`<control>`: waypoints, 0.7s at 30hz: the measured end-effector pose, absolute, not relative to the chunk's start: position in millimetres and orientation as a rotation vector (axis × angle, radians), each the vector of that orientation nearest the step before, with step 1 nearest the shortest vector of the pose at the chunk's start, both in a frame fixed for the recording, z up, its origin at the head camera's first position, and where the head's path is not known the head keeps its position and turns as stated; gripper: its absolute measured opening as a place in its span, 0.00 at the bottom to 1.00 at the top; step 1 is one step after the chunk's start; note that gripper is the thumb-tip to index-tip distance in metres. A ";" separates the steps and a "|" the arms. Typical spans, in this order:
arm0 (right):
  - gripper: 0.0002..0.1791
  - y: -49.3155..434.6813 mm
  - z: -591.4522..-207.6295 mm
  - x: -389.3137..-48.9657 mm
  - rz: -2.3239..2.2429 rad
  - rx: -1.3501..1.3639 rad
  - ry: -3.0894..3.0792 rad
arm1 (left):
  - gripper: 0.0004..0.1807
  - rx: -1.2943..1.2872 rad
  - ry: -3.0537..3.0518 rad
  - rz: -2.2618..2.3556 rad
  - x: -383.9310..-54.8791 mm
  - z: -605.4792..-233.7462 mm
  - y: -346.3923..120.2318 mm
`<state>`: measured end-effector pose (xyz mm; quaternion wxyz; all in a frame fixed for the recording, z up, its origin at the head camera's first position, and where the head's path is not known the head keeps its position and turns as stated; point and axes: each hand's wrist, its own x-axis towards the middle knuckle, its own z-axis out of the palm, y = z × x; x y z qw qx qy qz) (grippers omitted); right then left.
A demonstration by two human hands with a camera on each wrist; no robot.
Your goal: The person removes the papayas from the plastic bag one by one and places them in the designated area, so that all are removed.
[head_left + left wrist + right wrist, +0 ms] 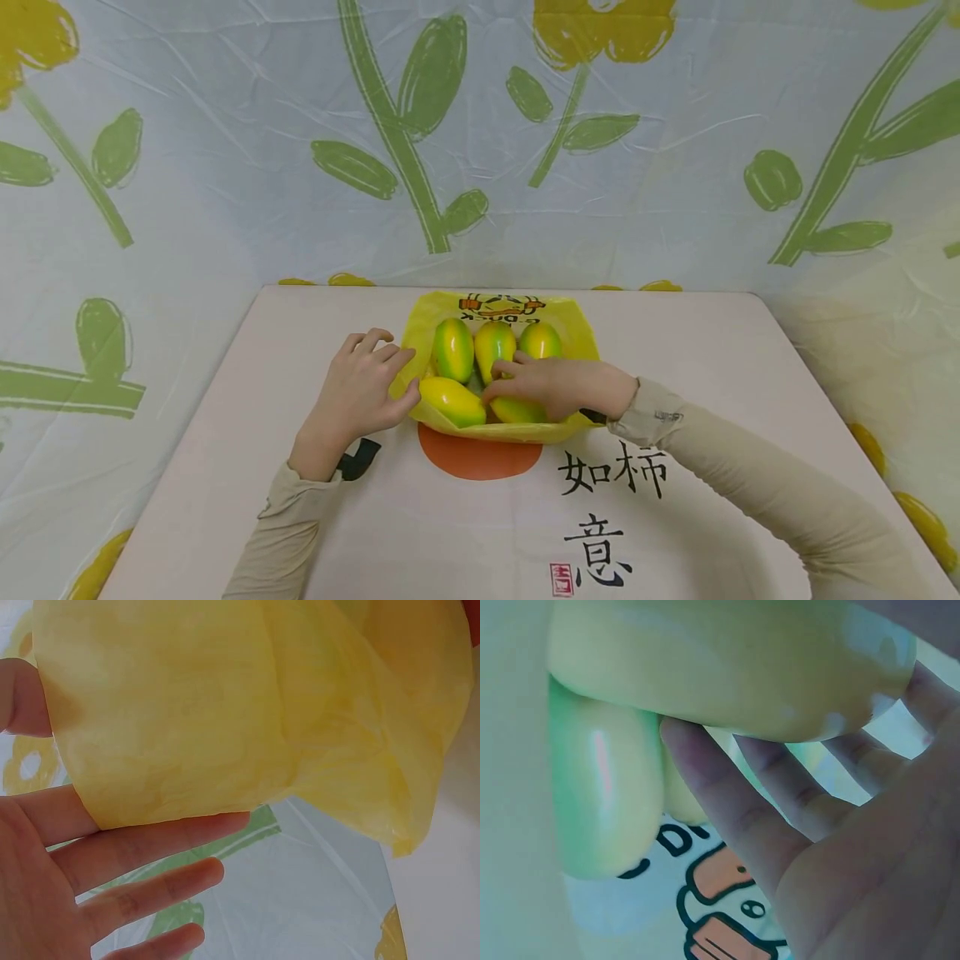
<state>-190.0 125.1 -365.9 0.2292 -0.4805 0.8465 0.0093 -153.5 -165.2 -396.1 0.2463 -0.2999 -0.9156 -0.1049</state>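
Several glossy yellow-green mangoes point(453, 350) lie in an opened yellow plastic bag point(573, 321) with a duck print. At the front right of the bag, my right hand point(551, 385) grips one mango point(727, 667), its fingers round one side and the thumb over the top. Another mango point(604, 787) shows beside those fingers in the right wrist view. My left hand point(363, 383) is at the bag's left edge, fingers spread and mostly straight. In the left wrist view the bag's side point(172, 712) covers part of the index finger and lies along the middle finger.
The bag rests on a pale table cover point(442, 533) bearing an orange-red round print point(480, 454) and black characters point(596, 550). A flower-patterned cloth point(255, 167) hangs behind the table and at both sides.
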 end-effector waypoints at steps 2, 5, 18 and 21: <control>0.48 124.9 -362.4 -189.9 -0.001 -1.312 2.335 | 0.20 -0.818 -2.498 -0.283 -153.5 -396.0 -165.2; 0.49 125.6 -357.3 -190.0 -0.065 -1.288 2.327 | 0.19 -0.818 -2.496 -0.281 -153.8 -396.6 -165.2; 0.48 143.6 -346.3 -196.8 -0.437 -1.430 2.322 | 0.18 -0.821 -2.497 -0.292 -154.0 -397.4 -164.4; 0.48 148.1 -343.4 -196.9 -0.522 -1.387 2.318 | 0.18 -0.824 -2.496 -0.291 -154.3 -397.7 -164.4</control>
